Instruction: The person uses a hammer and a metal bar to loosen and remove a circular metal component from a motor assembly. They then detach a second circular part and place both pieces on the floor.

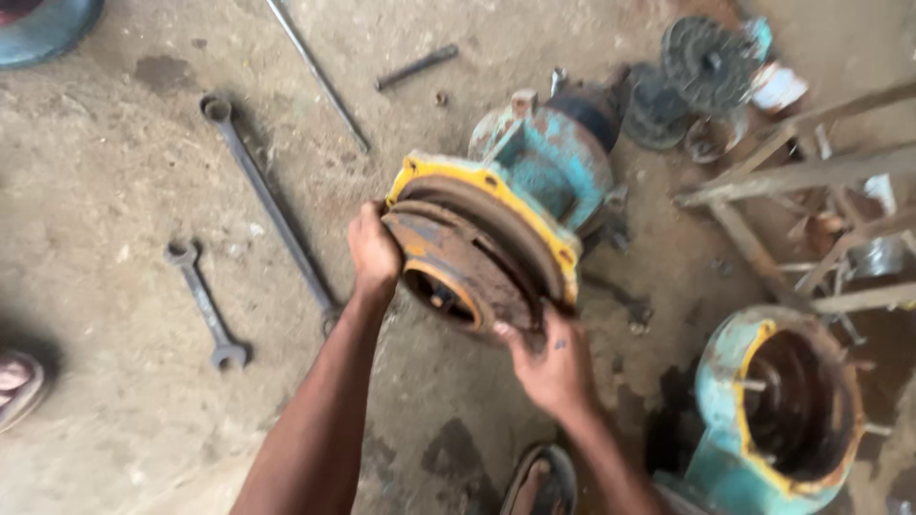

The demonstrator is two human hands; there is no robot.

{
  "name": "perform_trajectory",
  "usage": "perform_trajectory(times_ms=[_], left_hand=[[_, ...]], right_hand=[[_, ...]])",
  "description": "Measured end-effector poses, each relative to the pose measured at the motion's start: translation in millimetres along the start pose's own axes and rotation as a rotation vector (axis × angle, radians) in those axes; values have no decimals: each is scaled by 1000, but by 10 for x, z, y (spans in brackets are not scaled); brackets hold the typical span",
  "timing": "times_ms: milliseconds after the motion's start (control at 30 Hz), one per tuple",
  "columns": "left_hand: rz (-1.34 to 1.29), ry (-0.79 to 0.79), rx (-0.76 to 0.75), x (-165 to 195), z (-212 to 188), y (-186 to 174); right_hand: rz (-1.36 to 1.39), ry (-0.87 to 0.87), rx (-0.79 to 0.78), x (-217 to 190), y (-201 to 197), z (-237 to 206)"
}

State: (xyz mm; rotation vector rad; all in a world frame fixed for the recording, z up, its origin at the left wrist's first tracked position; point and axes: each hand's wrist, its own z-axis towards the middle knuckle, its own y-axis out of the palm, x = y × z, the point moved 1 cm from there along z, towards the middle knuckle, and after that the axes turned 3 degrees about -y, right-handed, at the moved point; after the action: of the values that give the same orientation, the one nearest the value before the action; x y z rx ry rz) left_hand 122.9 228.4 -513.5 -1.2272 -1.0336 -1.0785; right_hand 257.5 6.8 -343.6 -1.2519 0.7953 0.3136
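- the left hand [374, 250] was curled over the upper left rim of a rusty round impeller plate [463, 272], fingers wrapped on its edge.
- the right hand [551, 367] gripped the plate's lower right edge from below, thumb on the face, fingers hidden behind it.
- the plate sat against the yellow flange [487, 186] of a teal pump body [553, 162], which lay tilted on the concrete floor [114, 191] near the middle of the view.
- the plate looked heavy, brown with rust and scale, with a round opening ringed in orange low on its face; whether it was seated on the flange or loose could not be told through the blur.
- judged risk: rust-rough edges and a two-point grip could let the plate slip and drop toward the sandalled foot [539, 482] right below it.
- judged risk: fingers behind the rim could get pinched between plate and flange if it shifted.
- a long spanner [267, 205] and a short spanner [205, 305] lay on the floor to the left; a second teal casing [778, 410] stood at the lower right corner.
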Motion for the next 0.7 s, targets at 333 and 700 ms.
perform_trajectory(times_ms=[333,700], left_hand=[[-182,-254,-105,-123,-17,7],[-138,-193,-40,-51,-81,-51]], right_hand=[[29,83,20,156,45,-79],[150,135,16,315,52,-179]])
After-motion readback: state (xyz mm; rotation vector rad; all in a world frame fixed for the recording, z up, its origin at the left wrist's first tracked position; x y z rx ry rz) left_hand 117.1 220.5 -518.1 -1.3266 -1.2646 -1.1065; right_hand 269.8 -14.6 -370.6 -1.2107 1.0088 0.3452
